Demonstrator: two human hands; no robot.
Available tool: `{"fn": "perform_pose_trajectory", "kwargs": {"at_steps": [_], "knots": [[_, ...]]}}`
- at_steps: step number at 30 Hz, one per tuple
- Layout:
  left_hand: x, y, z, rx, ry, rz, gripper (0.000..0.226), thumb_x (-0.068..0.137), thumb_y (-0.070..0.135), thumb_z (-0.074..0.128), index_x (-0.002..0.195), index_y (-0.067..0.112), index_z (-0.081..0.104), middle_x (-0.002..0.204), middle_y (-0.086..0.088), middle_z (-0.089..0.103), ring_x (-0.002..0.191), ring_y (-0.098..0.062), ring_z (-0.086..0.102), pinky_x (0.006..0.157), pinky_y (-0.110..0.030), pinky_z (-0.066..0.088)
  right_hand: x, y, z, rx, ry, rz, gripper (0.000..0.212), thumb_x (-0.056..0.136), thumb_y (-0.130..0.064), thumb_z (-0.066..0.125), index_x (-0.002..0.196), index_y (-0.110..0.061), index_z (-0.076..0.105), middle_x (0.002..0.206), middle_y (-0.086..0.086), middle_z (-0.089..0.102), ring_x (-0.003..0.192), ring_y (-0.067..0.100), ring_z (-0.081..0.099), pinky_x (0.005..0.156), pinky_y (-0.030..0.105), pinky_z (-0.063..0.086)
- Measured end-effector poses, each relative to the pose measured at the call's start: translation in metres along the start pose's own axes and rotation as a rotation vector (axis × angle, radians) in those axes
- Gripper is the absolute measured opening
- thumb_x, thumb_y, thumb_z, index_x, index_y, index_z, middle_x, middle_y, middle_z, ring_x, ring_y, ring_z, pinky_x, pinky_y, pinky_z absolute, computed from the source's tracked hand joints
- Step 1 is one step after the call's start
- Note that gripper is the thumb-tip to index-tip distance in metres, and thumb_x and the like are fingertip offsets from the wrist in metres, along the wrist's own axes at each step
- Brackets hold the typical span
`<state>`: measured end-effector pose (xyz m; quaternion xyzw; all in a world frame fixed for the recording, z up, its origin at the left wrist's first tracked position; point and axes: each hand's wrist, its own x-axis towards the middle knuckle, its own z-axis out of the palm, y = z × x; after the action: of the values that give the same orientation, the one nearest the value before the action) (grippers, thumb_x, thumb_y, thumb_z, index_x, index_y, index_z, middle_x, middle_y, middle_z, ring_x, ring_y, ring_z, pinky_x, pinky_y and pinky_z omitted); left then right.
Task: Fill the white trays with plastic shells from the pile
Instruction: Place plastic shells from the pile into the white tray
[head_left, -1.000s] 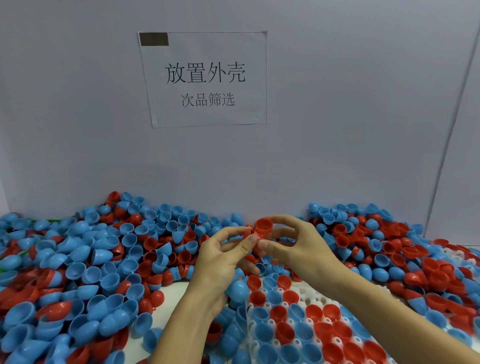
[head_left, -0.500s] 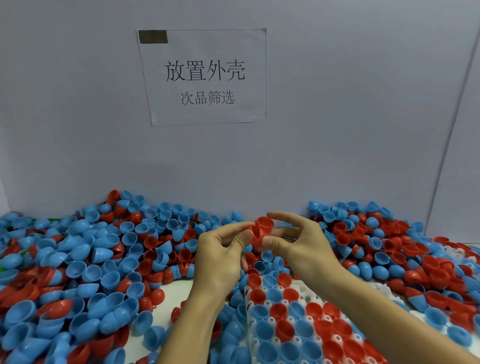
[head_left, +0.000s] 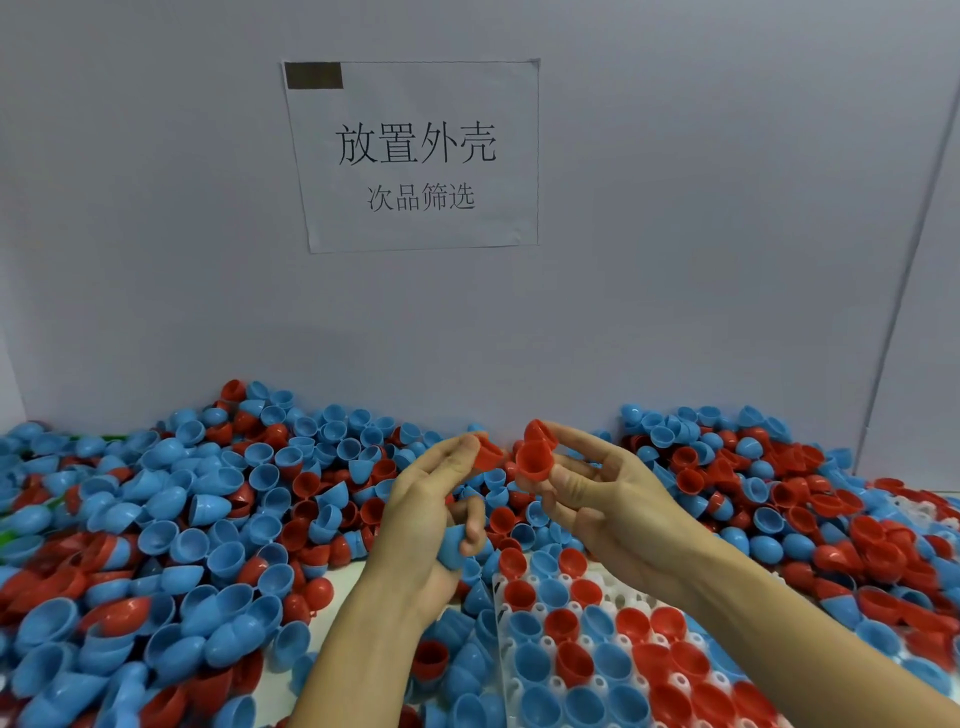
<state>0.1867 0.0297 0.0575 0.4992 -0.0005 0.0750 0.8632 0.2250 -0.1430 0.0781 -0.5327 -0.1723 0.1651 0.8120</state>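
Shells, red, thin and apparently light, sit pinched in the right hand above the tray at 5 o'clock; the left hand pinches another and curls round a blue one. Rims look the safest hold on slippery domes.

Paper sign: "放置外壳", "次品筛选"

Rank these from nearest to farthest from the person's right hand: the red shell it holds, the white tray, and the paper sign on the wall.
1. Red shell: pinched in the right hand itself, raised over the pile.
2. White tray: just below and in front of that hand, partly filled.
3. Paper sign: up on the back wall, well above and to the left.
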Motion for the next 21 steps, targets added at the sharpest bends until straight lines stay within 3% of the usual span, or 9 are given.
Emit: {"fn": "perform_pose_trajectory", "kwargs": {"at_steps": [8,13,15,17,19,21], "knots": [[-0.004,0.003,0.004,-0.061,-0.083,-0.042,0.03,0.091,0.029,0.056,0.104,0.009,0.074,0.096,-0.012,0.073,0.04,-0.014,0.042,0.033,-0.02,0.032,-0.003,-0.005,-0.006,-0.082,0.016,0.018,0.047,0.079,-0.004,0.068,0.125,-0.012,0.065,0.116,0.018,0.071,0.104,0.029,0.071,0.088,0.034,0.057],[-0.002,0.002,0.003,-0.062,-0.052,-0.034,0.029,0.099,0.028,0.052,0.108,0.008,0.07,0.089,-0.01,0.072,0.042,-0.014,0.044,0.032,-0.02,0.031,-0.005,-0.013,-0.012,-0.149,0.069,0.03,0.041,0.083,-0.003,0.067,0.121,-0.018,0.068,0.114,0.016,0.072,0.102,0.028,0.072,0.073,0.03,0.058],[-0.002,0.001,0.0,0.112,-0.004,-0.013,0.022,0.097,0.029,0.06,0.102,0.01,0.07,0.09,-0.007,0.072,0.044,-0.014,0.045,0.033,-0.02,0.031,-0.006,-0.015,-0.015,-0.289,0.099,0.074,0.043,0.086,-0.002,0.068,0.125,-0.019,0.064,0.109,0.012,0.073,0.093,0.024,0.074,0.073,0.03,0.059],[-0.002,0.001,-0.006,0.525,0.067,-0.015,0.019,0.092,0.035,0.068,0.096,0.016,0.071,0.092,-0.004,0.071,0.045,-0.01,0.049,0.036,-0.021,0.035,-0.009,-0.02,-0.017,-0.641,0.077,0.162,0.046,0.085,-0.005,0.072,0.127,-0.022,0.061,0.105,0.006,0.073,0.085,0.017,0.075,0.071,0.025,0.059],[-0.004,0.0,-0.015,0.95,0.092,-0.05,0.021,0.089,0.04,0.07,0.092,0.02,0.07,0.09,0.001,0.071,0.052,-0.004,0.053,0.044,-0.02,0.042,-0.01,-0.031,-0.018,-1.076,-0.059,0.322,0.043,0.087,-0.008,0.073,0.125,-0.023,0.06,0.103,0.001,0.072,0.082,0.012,0.074,0.069,0.019,0.057],[-0.002,-0.003,-0.023,1.135,0.119,-0.074,0.028,0.089,0.038,0.069,0.088,0.011,0.07,0.087,-0.001,0.073,0.066,-0.007,0.058,0.061,-0.027,0.053,-0.008,-0.044,-0.013,-1.373,-0.219,0.554,0.04,0.087,-0.011,0.073,0.124,-0.019,0.062,0.103,0.0,0.073,0.084,0.013,0.074,0.071,0.019,0.058]]}}
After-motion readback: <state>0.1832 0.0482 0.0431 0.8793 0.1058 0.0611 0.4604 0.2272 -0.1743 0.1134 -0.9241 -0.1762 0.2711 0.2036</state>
